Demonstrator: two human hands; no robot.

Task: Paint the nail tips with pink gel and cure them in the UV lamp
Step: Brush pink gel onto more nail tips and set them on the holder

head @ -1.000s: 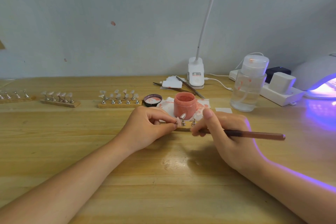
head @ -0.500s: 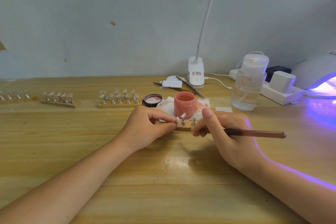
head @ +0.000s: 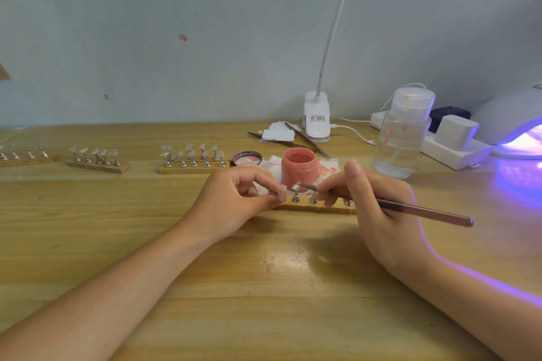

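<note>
The painting step is in hand. The right hand (head: pixel 378 208) pinches a slim brush (head: pixel 410 209) like a pen, its bristle end laid against a clear nail tip (head: pixel 296 185) that stands on a small metal peg of the wooden holder strip (head: pixel 319 204) lying between the two hands. The left hand (head: pixel 234 202) has its fingers curled at the strip's left end; it seems to pinch the strip or a tip there to steady it, though the contact is too small to read surely. Just behind the strip sits the open jar of pink gel (head: pixel 298 168) on a stained paper towel (head: pixel 327 168), its lid (head: pixel 247 158) beside it. Other holder strips with unpainted tips (head: pixel 193 157) wait to the left. The UV lamp (head: pixel 516 129) glows violet at the far right, well apart. The next move likely calls for a light, even stroke along the tip, with the strip held steady so the peg does not rock.
</note>
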